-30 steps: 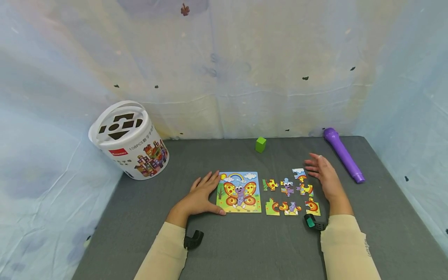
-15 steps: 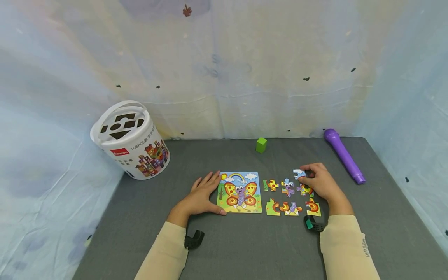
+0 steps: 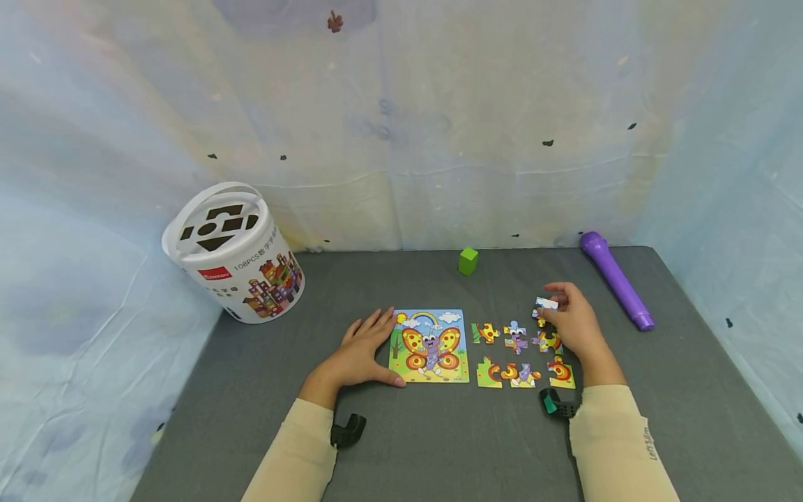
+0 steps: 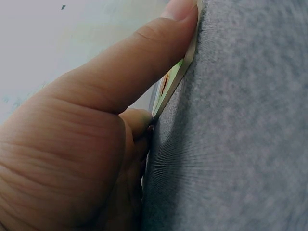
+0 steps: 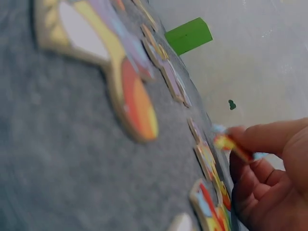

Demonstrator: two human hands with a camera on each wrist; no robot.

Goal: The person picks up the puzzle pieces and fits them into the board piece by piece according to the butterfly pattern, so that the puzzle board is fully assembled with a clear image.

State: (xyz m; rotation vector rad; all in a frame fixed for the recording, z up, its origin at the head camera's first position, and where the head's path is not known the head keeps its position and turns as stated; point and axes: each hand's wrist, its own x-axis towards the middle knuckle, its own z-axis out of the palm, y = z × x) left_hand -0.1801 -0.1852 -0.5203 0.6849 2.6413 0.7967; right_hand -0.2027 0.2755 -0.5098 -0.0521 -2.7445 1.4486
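Note:
In the head view my left hand [image 3: 359, 355] lies spread on the table, its fingertips and thumb at the left edge of a square butterfly picture board [image 3: 429, 346]. The left wrist view shows the thumb [image 4: 144, 53] along the edge of that board. My right hand [image 3: 577, 324] pinches a puzzle piece [image 3: 546, 304] with sky and cloud on it between thumb and fingers. In the right wrist view this piece [image 5: 231, 144] is lifted and tilted. Below it lie several loose puzzle pieces, among them a purple butterfly-head piece [image 3: 516, 337] and a lower-wing piece [image 3: 561, 373].
A green block [image 3: 468, 261] stands near the back edge of the grey table [image 3: 452, 446]. To the right lies a purple toy microphone [image 3: 617, 280]. A white lidded bucket [image 3: 235, 254] with block pictures stands at the back left. Patterned cloth hangs behind the table.
My right hand has come down from an open pose onto the sky puzzle piece, pinched it and raised it slightly to the right. The left hand stays in place.

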